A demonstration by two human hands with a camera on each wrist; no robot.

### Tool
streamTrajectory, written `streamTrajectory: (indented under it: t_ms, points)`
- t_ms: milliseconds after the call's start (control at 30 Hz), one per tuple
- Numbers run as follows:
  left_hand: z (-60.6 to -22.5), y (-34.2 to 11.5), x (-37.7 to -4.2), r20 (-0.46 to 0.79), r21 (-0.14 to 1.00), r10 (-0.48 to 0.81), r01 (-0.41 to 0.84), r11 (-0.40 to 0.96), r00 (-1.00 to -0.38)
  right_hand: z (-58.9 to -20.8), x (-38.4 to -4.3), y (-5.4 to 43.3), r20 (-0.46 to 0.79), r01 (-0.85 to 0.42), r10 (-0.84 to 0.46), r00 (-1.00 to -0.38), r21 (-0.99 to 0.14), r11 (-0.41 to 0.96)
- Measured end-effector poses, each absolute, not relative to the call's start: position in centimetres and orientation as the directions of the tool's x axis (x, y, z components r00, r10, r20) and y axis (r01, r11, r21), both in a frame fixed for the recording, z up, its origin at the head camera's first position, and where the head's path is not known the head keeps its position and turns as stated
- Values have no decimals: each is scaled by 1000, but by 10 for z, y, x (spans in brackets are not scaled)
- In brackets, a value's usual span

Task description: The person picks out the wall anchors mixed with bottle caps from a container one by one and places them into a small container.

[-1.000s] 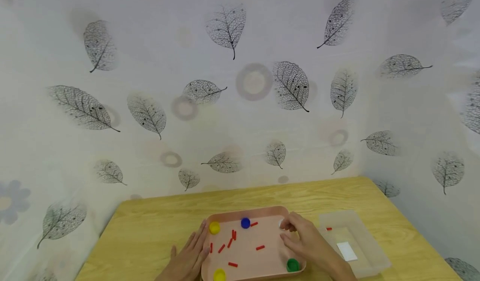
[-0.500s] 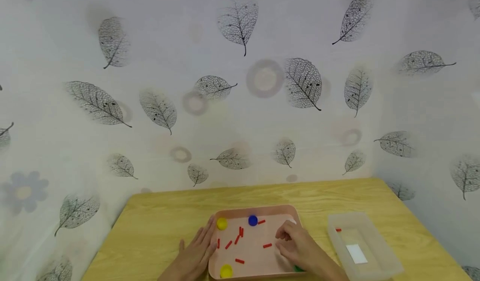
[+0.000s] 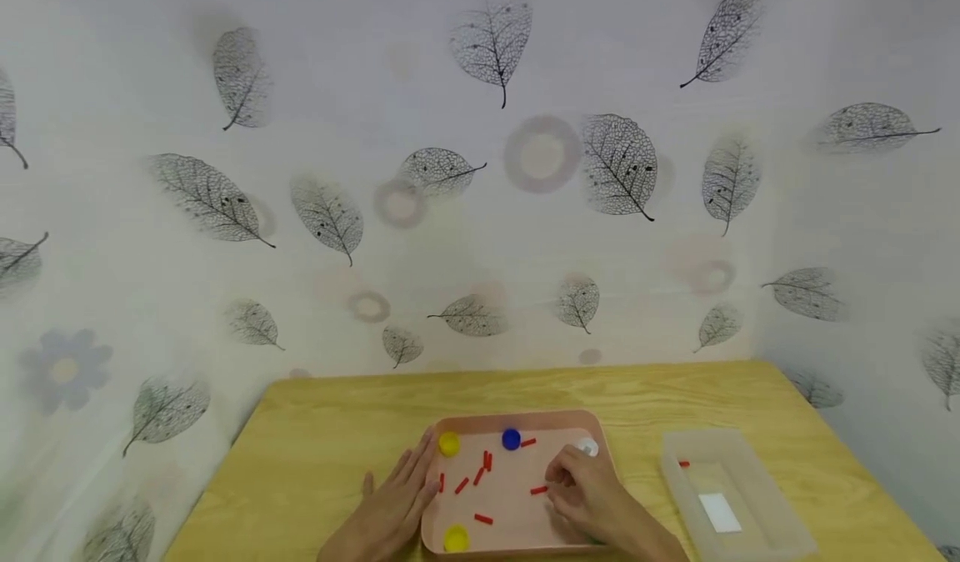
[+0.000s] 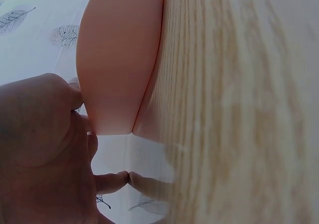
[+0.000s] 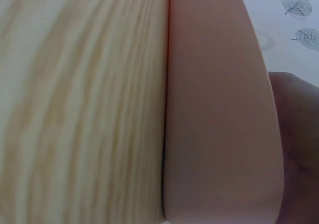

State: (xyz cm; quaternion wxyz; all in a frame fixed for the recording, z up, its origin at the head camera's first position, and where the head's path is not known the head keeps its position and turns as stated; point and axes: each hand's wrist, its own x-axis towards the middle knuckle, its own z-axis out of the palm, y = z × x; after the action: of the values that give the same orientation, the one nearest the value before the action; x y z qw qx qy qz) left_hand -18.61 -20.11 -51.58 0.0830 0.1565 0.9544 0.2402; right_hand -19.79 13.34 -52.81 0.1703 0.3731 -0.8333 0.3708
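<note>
A shallow pink tray (image 3: 517,516) lies on the table, with several short red sticks (image 3: 483,519) scattered inside. My left hand (image 3: 390,495) rests along the tray's left wall, fingers straight; the left wrist view shows it beside the wall (image 4: 119,59). Over the right half of the tray, my right hand (image 3: 592,495) has its thumb and index finger bent and apart. Their tips are at the right end of a lone red stick (image 3: 538,489); no grip on it is visible. The right wrist view shows mostly the tray's outer wall (image 5: 219,109), hiding the fingertips.
Round caps stand along the tray's edges: yellow (image 3: 448,443) at back left, another yellow one (image 3: 456,538) at front left, blue (image 3: 512,439) at the back, white (image 3: 587,446) at back right. Right of the tray is a translucent box (image 3: 776,499) holding a white rectangle (image 3: 720,513) and red piece (image 3: 684,464).
My right hand has moved from the white cap, leftward and toward me, to the lone red stick. It now covers the green cap. The left hand keeps its place on the tray.
</note>
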Motion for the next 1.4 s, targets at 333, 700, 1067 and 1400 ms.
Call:
streamTrajectory:
  t_ms: [333, 700, 1067, 1400]
  points:
    - [-517, -202, -189, -78, 477, 367, 289, 830, -927, -529, -206, 131, 505, -717, -509, -697, -490, 496]
    - [-514, -199, -188, -81, 486, 359, 278, 829, -930, -529, -209, 134, 299, -594, -536, -789, -595, 542]
    - [-519, -198, -190, -105, 483, 326, 239, 843, -939, -532, -209, 134, 326, -643, -573, -752, -554, 528]
    - [-520, -198, -192, -120, 478, 327, 234, 846, -937, -531, -209, 136, 298, -599, -561, -772, -637, 486]
